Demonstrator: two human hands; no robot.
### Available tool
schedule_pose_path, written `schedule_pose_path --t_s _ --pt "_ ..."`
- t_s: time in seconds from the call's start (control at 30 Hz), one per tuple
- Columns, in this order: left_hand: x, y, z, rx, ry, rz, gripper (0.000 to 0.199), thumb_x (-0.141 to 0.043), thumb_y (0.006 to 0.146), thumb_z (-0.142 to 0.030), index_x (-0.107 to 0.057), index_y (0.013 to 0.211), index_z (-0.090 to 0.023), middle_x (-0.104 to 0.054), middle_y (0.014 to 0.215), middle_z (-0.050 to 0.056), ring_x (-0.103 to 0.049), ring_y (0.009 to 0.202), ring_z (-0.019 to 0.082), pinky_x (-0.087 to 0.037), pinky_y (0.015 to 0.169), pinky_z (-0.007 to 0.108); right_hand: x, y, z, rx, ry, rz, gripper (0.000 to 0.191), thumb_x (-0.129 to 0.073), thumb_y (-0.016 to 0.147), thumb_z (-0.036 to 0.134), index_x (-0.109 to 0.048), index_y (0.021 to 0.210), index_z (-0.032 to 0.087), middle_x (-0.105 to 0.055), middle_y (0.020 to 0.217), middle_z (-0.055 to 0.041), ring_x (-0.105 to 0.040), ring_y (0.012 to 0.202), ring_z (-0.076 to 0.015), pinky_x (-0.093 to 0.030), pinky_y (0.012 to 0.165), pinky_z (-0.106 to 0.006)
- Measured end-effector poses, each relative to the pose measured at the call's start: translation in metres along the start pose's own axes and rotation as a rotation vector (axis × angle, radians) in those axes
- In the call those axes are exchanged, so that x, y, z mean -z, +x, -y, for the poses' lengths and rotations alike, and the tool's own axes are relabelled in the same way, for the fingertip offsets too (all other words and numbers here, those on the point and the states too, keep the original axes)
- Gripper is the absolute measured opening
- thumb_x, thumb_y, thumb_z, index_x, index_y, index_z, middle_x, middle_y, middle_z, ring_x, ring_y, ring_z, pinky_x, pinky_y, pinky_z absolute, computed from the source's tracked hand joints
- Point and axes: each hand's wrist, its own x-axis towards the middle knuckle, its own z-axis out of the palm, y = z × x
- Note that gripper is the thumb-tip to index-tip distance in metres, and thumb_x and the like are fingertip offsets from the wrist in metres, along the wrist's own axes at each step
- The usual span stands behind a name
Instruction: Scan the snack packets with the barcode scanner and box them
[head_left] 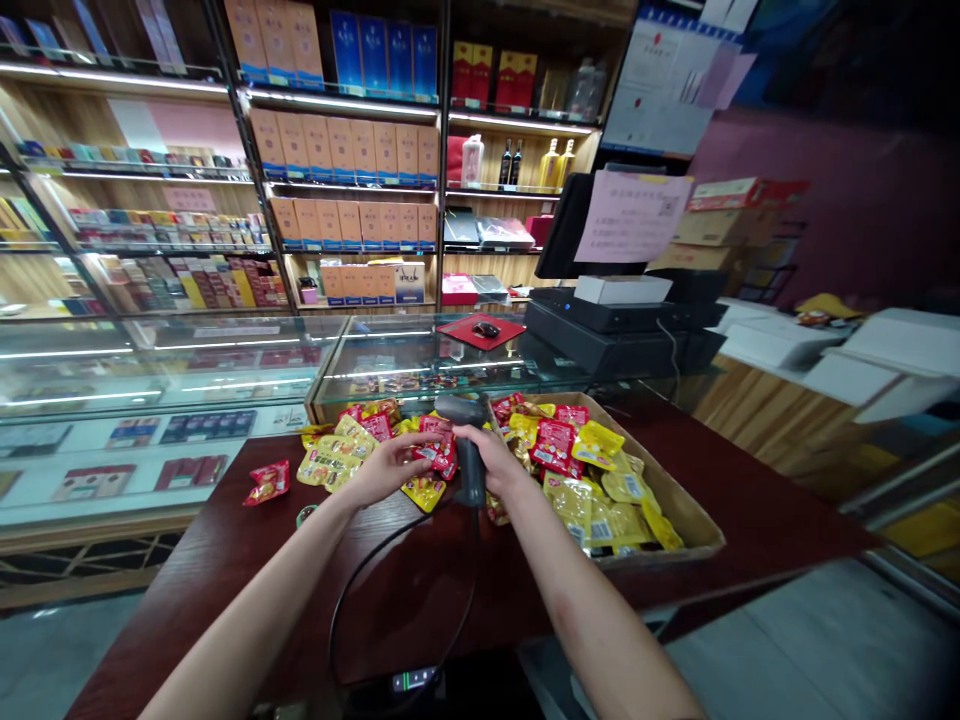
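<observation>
My right hand is wrapped round the handle of a dark barcode scanner, its head pointing left and its cable hanging down over the counter. Beside it, my left hand has its fingers on a red snack packet, just under the scanner's head. Red and yellow packets lie in a loose pile around and left of my left hand. To the right of the scanner, a cardboard box holds many red, yellow and gold packets. One red packet lies apart at the left.
The dark red counter carries the packets and box. Behind it stand glass display cases, a red mat with a mouse, and a monitor on a cash register. Shelves of boxes and bottles line the back. White boxes are at right.
</observation>
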Motion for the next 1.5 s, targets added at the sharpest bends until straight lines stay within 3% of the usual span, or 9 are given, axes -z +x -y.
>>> schedule_pose_path --t_s 0.1,0.23,0.33,0.4,0.57,0.7,0.93,1.27,1.5 --pt "0.009 0.007 -0.002 0.026 0.102 0.007 0.052 -0.073 0.072 -0.029 -0.063 0.122 -0.017 -0.066 0.113 0.01 -0.065 0.079 0.016 -0.053 0.077 0.03 0.002 0.007 0.003 -0.005 -0.019 0.008 0.016 -0.067 0.066 0.026 -0.063 0.077 0.016 -0.058 0.051 0.0036 -0.052 0.042 -0.0107 -0.045 0.043 -0.022" --pt "0.009 0.019 0.012 0.063 0.163 -0.096 0.055 -0.075 0.068 -0.03 -0.064 0.12 -0.016 -0.071 0.098 0.008 -0.065 0.075 0.016 -0.052 0.069 0.026 0.001 0.009 0.008 0.109 -0.123 -0.089 0.014 -0.067 0.067 0.023 -0.063 0.079 0.017 -0.061 0.059 0.0031 -0.059 0.053 -0.0108 -0.05 0.051 -0.021" --pt "0.004 0.031 0.029 0.106 0.147 -0.187 0.058 -0.076 0.066 -0.028 -0.064 0.12 -0.013 -0.071 0.077 0.004 -0.063 0.067 0.015 -0.05 0.063 0.024 -0.006 -0.006 0.004 0.204 -0.154 -0.121 0.017 -0.069 0.067 0.023 -0.061 0.082 0.018 -0.064 0.068 0.0019 -0.064 0.063 -0.0133 -0.054 0.057 -0.023" --pt "0.001 0.043 0.041 0.083 0.138 -0.251 0.058 -0.076 0.064 -0.026 -0.065 0.119 -0.012 -0.069 0.07 0.002 -0.062 0.063 0.014 -0.048 0.06 0.023 -0.014 -0.023 -0.005 0.155 -0.12 -0.064 0.02 -0.069 0.069 0.028 -0.059 0.082 0.017 -0.063 0.071 -0.0001 -0.066 0.061 -0.0151 -0.055 0.053 -0.026" --pt "0.005 0.073 0.06 -0.055 0.167 -0.427 0.049 -0.076 0.058 -0.017 -0.071 0.107 -0.016 -0.07 0.088 0.004 -0.061 0.066 0.013 -0.048 0.063 0.021 -0.032 -0.062 -0.035 0.056 -0.046 -0.045 0.036 -0.072 0.068 0.039 -0.054 0.088 0.016 -0.058 0.072 0.0021 -0.065 0.052 -0.0144 -0.055 0.044 -0.026" --pt "0.01 0.08 0.063 -0.085 0.144 -0.5 0.048 -0.079 0.054 -0.015 -0.073 0.102 -0.019 -0.069 0.094 0.005 -0.063 0.074 0.014 -0.049 0.068 0.022 -0.036 -0.068 -0.042 0.05 -0.07 -0.057 0.042 -0.072 0.067 0.044 -0.051 0.091 0.017 -0.055 0.07 0.0038 -0.064 0.049 -0.0142 -0.053 0.039 -0.025" --pt "0.008 0.071 0.055 -0.035 0.077 -0.445 0.054 -0.078 0.055 -0.015 -0.07 0.109 -0.014 -0.071 0.084 0.005 -0.064 0.071 0.017 -0.05 0.065 0.025 -0.038 -0.064 -0.037 0.084 -0.061 -0.047 0.043 -0.071 0.067 0.047 -0.05 0.09 0.017 -0.053 0.069 0.0051 -0.063 0.048 -0.013 -0.051 0.036 -0.023" --pt "0.009 0.066 0.054 -0.026 0.052 -0.398 0.048 -0.078 0.055 -0.016 -0.071 0.102 -0.013 -0.072 0.09 0.008 -0.067 0.078 0.02 -0.051 0.072 0.028 -0.041 -0.068 -0.041 0.064 -0.048 -0.012 0.043 -0.072 0.067 0.046 -0.05 0.091 0.018 -0.054 0.07 0.0041 -0.064 0.049 -0.0143 -0.052 0.036 -0.025" --pt "0.002 0.063 0.05 -0.025 -0.034 -0.386 0.054 -0.081 0.056 -0.019 -0.066 0.109 -0.017 -0.07 0.1 0.007 -0.065 0.079 0.016 -0.052 0.075 0.029 -0.025 -0.049 -0.035 0.11 -0.005 -0.085 0.037 -0.073 0.068 0.042 -0.053 0.086 0.017 -0.055 0.067 0.0034 -0.064 0.05 -0.0135 -0.055 0.039 -0.025"
